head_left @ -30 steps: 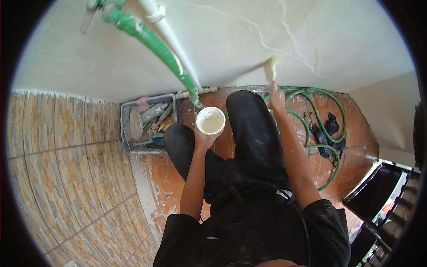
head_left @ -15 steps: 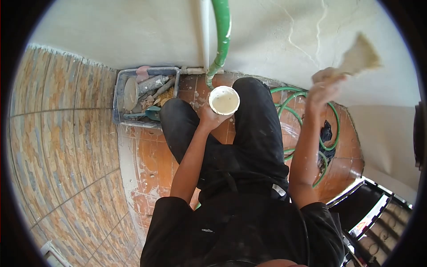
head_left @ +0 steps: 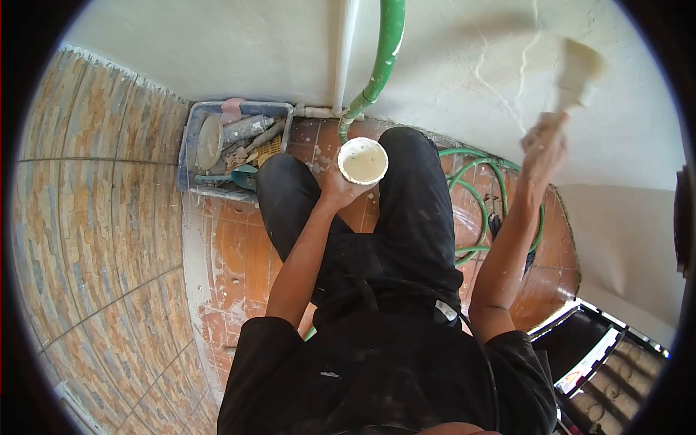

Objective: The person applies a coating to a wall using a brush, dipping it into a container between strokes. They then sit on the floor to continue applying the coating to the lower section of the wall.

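Note:
My left hand (head_left: pixel 341 190) is closed around a white tub (head_left: pixel 342 161) held upright between my knees. Pale cream paint (head_left: pixel 362 162) shows inside it, and its rim is smeared. Up to the right, my right hand (head_left: pixel 544 145) grips the handle of a wide paintbrush (head_left: pixel 570 83). Its bristles point up, close to the white wall (head_left: pixel 449 65); motion blur hides whether they touch it. Two thin wavy lines run down the wall left of the brush.
A grey crate (head_left: pixel 190 148) with tools and a teal scoop (head_left: pixel 244 176) stands left of my knees. A green hose (head_left: pixel 384 51) rises beside a white pipe (head_left: pixel 346 54); more green hose (head_left: pixel 484 217) coils on the spattered tile floor (head_left: pixel 243 254). Stone-look tiles (head_left: pixel 109 225) cover the left wall.
My right hand has moved slightly right and tipped the paintbrush more upright, its bristles now higher and further left. The left hand keeps the tub in nearly the same place.

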Available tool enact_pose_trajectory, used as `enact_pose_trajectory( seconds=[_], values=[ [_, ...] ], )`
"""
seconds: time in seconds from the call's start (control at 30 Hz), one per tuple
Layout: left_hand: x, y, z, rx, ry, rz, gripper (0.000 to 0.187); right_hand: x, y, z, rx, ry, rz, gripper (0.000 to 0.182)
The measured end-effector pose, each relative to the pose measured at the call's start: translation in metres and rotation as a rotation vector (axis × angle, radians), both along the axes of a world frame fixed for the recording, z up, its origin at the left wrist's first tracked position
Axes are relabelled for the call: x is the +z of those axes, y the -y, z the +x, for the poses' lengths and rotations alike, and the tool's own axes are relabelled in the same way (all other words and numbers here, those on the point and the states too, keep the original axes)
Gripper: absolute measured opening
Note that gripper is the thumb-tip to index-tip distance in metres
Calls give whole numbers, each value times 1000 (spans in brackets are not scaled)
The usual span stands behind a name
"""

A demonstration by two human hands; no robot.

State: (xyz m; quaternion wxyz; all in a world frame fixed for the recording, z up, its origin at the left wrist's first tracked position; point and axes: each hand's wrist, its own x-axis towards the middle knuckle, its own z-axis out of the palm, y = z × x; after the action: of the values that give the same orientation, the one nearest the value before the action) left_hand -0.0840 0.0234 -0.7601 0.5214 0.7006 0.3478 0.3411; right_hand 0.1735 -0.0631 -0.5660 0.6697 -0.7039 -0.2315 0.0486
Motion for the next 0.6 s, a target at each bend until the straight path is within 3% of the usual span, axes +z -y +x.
enact_pose_trajectory(
  seconds=[0.07,0.13,0.2,0.23,0.27,0.33,0.4,0.43,0.53,0.57,0.6],
  values=[
    [0,1,0,12,33,-3,63,7,3,-9,-6,230,151,48],
    [-2,2,0,29,73,-9,64,-47,1,4,-28,320,261,50],
    [-6,0,-2,6,55,-18,64,-121,1,11,-177,410,-340,55],
    [-8,0,-3,8,58,-13,64,-163,3,22,-112,187,-758,58],
    [-9,0,-3,12,65,-15,64,-237,16,52,68,-100,-1004,64],
    [-10,0,-4,15,77,-6,64,-287,40,51,210,-423,-998,56],
    [-10,0,-2,56,129,-32,64,-274,43,47,203,-662,-857,48],
    [-10,1,-2,70,129,-39,64,-257,42,50,177,-657,-792,44],
    [-11,-1,-2,51,65,-6,64,-136,27,57,65,60,-680,55],
    [-9,-2,-2,51,60,-9,64,-92,26,55,24,160,-504,59],
    [-8,-1,-3,30,83,-47,64,-23,25,20,46,7,-298,57]
  ],
)
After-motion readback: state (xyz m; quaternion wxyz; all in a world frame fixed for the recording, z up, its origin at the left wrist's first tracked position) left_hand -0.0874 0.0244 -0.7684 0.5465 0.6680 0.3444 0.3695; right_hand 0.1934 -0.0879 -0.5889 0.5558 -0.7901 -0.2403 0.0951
